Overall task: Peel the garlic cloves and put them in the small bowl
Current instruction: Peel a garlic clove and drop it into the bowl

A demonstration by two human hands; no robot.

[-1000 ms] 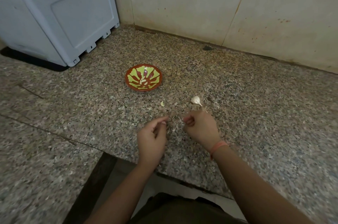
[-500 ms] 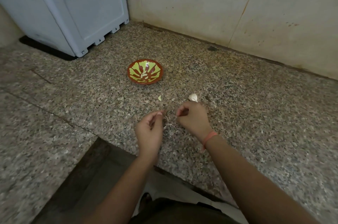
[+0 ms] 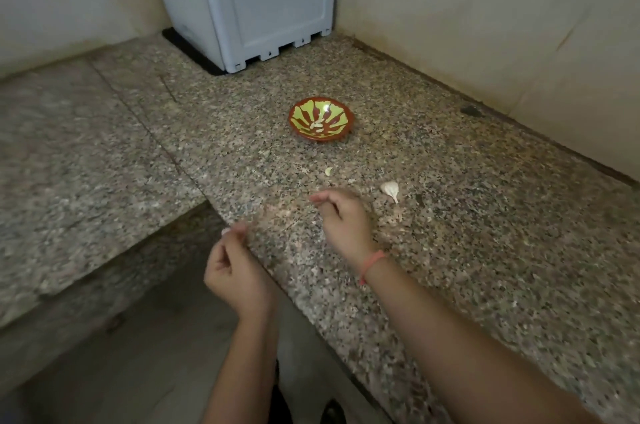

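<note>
A small red and green bowl (image 3: 320, 122) sits on the granite counter (image 3: 485, 233) with a few peeled garlic cloves (image 3: 317, 126) inside. My left hand (image 3: 235, 268) hovers past the counter's front edge and pinches a small pale garlic clove (image 3: 225, 232) at its fingertips. My right hand (image 3: 341, 219) rests over the counter with its fingers curled and thumb and forefinger pinched together; what they hold is too small to tell. An unpeeled garlic piece (image 3: 390, 189) lies just right of it. A tiny pale clove or peel scrap (image 3: 328, 171) lies between the hands and the bowl.
A grey plastic appliance (image 3: 249, 1) stands at the back in the corner. Tiled walls close the counter at the back and right. A second counter slab (image 3: 69, 164) runs to the left, with an open floor gap (image 3: 138, 337) below my left hand.
The view has swung to the left. My left hand has pulled back off the counter edge with the clove, away from my right hand, which stays near the garlic piece.
</note>
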